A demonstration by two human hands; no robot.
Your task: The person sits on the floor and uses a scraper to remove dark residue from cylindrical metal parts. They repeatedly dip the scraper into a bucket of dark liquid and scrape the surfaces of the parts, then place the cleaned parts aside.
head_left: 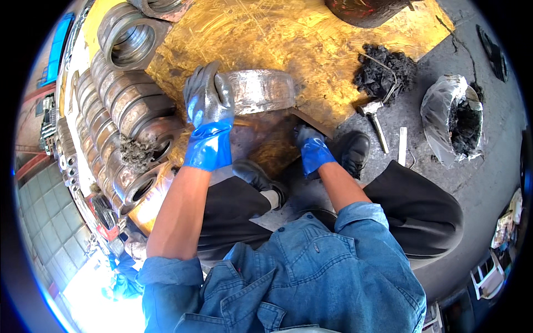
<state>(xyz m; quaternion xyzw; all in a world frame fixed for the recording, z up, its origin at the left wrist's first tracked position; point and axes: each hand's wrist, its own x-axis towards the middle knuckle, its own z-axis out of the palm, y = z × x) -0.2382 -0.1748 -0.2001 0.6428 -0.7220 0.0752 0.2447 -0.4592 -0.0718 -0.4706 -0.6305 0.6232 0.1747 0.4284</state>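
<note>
A thick, shiny metal ring point(262, 91) stands on edge on the yellow, scuffed work surface in front of me. My left hand point(210, 97), in a grey-palmed blue glove, is closed on the ring's left end, fingers together and thumb beside the metal. Nearer to me and right of the ring, my right hand point(311, 143), gloved alike, is curled at a flat brown metal strip point(314, 122). That strip slants from the ring's lower right edge toward my right shoe; my right fingertips are partly hidden.
Rows of heavy metal rings point(130, 100) lie on the left, with a grey fibrous clump point(136, 152) on them. Rightward are a hammer point(376, 122), a dark shavings heap point(386, 72), a white strip point(402, 145) and a clear bag point(438, 119) of dark waste. A rusty vessel point(363, 12) stands far off.
</note>
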